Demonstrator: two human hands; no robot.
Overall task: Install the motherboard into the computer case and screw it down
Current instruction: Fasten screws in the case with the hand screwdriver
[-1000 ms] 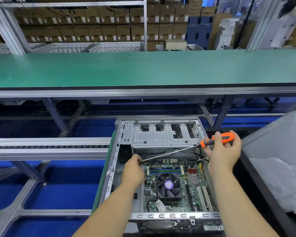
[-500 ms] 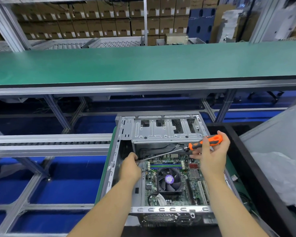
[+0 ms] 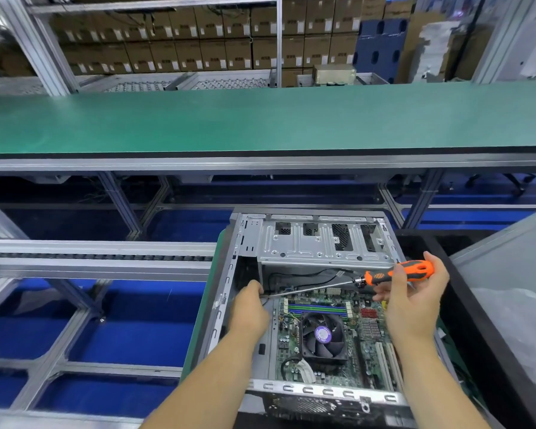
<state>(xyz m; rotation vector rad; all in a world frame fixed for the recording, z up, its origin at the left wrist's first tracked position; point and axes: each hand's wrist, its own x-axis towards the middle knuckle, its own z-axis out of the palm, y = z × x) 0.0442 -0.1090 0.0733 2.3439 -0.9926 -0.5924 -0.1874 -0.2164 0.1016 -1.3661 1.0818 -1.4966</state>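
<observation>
An open silver computer case (image 3: 325, 246) lies in front of me. The green motherboard (image 3: 365, 345) sits inside it, with a black CPU fan (image 3: 322, 334) near its middle. My right hand (image 3: 412, 301) grips the orange handle of a long screwdriver (image 3: 398, 273). Its thin shaft slants down and left across the case. My left hand (image 3: 249, 311) pinches the shaft's tip at the motherboard's far left corner. What lies under the tip is hidden by my fingers.
A long green workbench (image 3: 260, 119) runs across behind the case. A roller conveyor rail (image 3: 96, 257) extends to the left. White plastic sheeting (image 3: 517, 323) lies at the right. Stacked cardboard boxes (image 3: 180, 48) fill the shelves at the back.
The view has shifted a little. Both hands stay at the same spots, with the screwdriver tip still at the board's far left corner.
</observation>
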